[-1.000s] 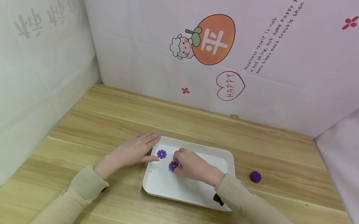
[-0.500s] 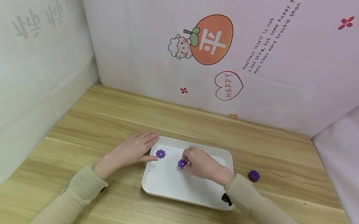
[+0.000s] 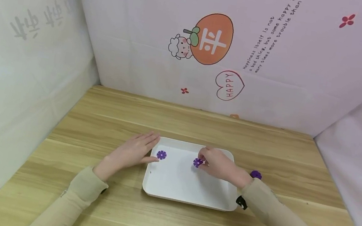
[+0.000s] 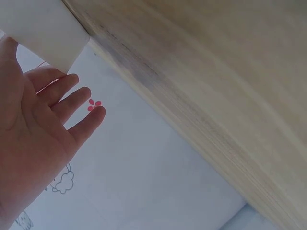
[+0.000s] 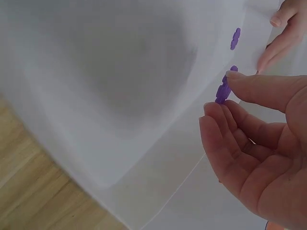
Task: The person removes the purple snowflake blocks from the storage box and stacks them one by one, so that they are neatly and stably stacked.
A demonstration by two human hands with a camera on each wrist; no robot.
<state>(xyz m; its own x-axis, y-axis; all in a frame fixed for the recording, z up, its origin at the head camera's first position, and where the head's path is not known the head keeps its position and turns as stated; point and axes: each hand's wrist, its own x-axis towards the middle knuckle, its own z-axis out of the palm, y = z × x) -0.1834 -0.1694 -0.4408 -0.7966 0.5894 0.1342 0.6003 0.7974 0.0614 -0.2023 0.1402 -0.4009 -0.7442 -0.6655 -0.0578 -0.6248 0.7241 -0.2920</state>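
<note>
A white rectangular tray [image 3: 175, 196] lies on the wooden table. Over its right half my right hand [image 3: 217, 164] pinches a purple snowflake-shaped plastic disc [image 5: 223, 91] between thumb and fingertips. A second purple disc [image 3: 161, 155] lies flat in the tray's upper left corner. Beside it my left hand [image 3: 133, 150] rests at the left rim with its fingers straight, the thumb reaching over the edge. In the left wrist view the fingers [image 4: 79, 103] are spread at the tray's corner.
To the right of the tray, a purple piece [image 3: 256, 174] sits on the wooden table [image 3: 110, 211], partly overlapped by my right sleeve. A printed cloth [image 3: 159, 70] rises behind the table, and white cloths [image 3: 24, 78] flank it.
My right hand has carried the pinched disc rightward across the tray and slightly toward the back. The left hand and the other disc keep their places.
</note>
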